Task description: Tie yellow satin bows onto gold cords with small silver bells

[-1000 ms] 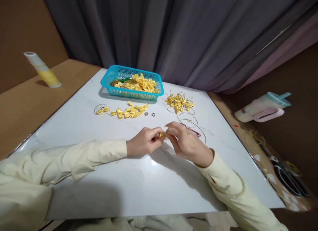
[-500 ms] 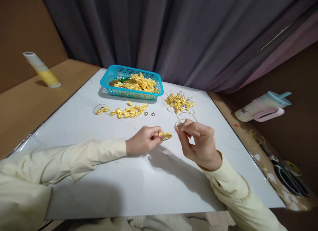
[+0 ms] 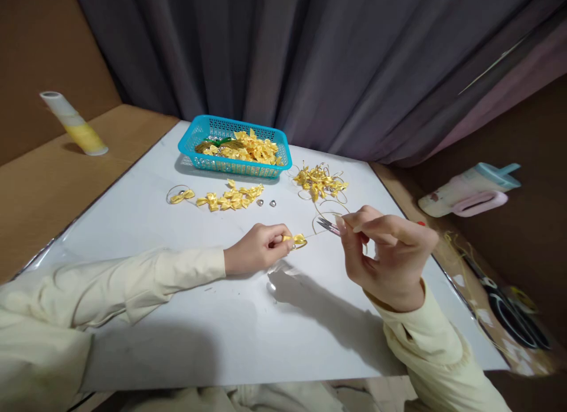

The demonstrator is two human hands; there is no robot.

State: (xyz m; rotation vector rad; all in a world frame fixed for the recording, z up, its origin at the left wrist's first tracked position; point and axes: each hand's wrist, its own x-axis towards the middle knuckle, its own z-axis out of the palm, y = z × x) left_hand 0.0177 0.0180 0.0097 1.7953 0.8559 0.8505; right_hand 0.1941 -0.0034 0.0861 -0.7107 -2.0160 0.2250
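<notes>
Pinched in my left hand (image 3: 261,249) is a yellow ribbon bow (image 3: 299,239) with a thin gold loop. A thin cord (image 3: 315,233) stretches from it toward my right hand (image 3: 385,252), whose thumb and fingertips are closed at its far end. Small metal blades (image 3: 328,225) point left from beneath the right fingers, beside a gold ring (image 3: 332,208) lying on the table; the part they belong to is hidden. Behind my hands are loose yellow bows (image 3: 233,197), two small silver pieces (image 3: 266,203) and a looped bow (image 3: 182,196).
A blue basket (image 3: 234,166) of yellow bows stands at the back, with a pile of looped bows (image 3: 321,182) right of it. A cup (image 3: 465,190) and black-handled scissors (image 3: 509,314) lie at the right; a thread cone (image 3: 77,128) is at the left.
My right hand has moved right, away from my left hand, drawing out more cord. The small blades now show under its fingers. My left hand has stayed in place.
</notes>
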